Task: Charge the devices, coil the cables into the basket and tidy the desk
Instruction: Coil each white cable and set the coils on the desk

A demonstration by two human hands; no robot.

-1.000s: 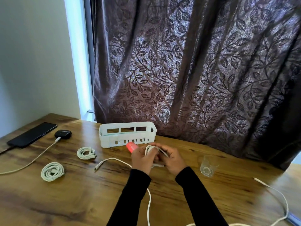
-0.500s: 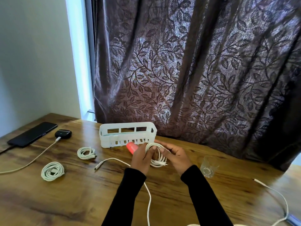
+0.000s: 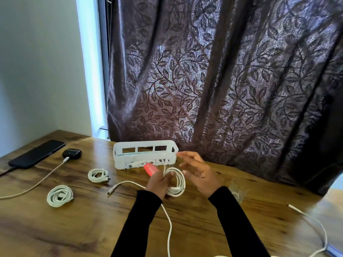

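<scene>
Left hand [image 3: 157, 183] gripped a white cable [image 3: 175, 181] gathered into several loops, held above the bench [image 3: 92, 229] just in front of the basket [image 3: 145, 154] near the far edge; its tail ran down past the sleeve toward the near edge, and another strand led left to a plug [image 3: 110, 191] lying on the bench. Right hand [image 3: 196, 172] was apart from the coil, fingers spread, holding nothing. A pink item [image 3: 151, 169] showed just behind the left hand; could not tell what it was. Two finished coils [image 3: 60, 195] [image 3: 98, 175] lay toward the left edge. Phone [image 3: 37, 153] and earbud case [image 3: 72, 153] sat at the far left corner, each with a cable at it. Judgement: cable is light, limp, slightly springy; loops will likely spread if the pinch slackens. Best hold is across all strands at one point of the loop, not on the plug. Free tail may drag or snag; a glass [image 3: 237, 190] near the right hand could be tipped.
</scene>
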